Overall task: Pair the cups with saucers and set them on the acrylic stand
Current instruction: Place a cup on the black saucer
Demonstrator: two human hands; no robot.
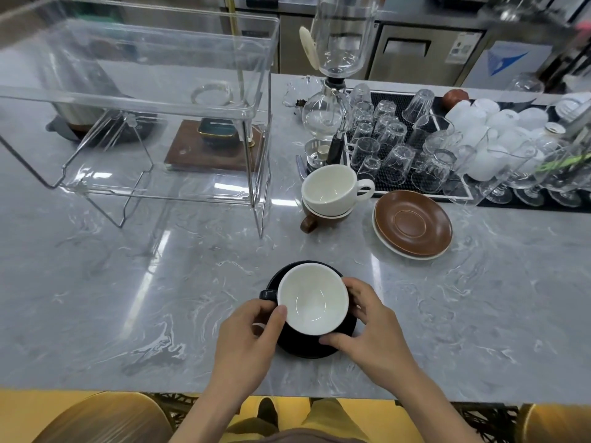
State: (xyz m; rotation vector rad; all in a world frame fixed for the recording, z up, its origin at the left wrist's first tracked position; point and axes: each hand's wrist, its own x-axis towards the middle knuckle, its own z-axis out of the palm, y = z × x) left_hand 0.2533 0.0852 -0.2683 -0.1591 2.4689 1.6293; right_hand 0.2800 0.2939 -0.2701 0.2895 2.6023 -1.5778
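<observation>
I have both hands on the first pair, close in front of me on the worktop [128, 282]. My left hand [246, 340] curls round the near-left side of the black cup [311, 298], thumb against its rim just beside the handle, which points left; my right hand [371, 324] wraps the cup's right side, with its thumb resting on the black saucer [319, 346] underneath. Gripping from both sides lets me seat the cup squarely on the saucer, I think, and keep the two from sliding apart when lifted.

Beyond my hands, slightly right, a white cup [332, 187] sits nested in a brown cup [319, 217], and further right a brown saucer [412, 223] lies stacked on a white one. Those look unpaired as yet. The acrylic stand [144, 59] waits far ahead to my left, its top bare.
</observation>
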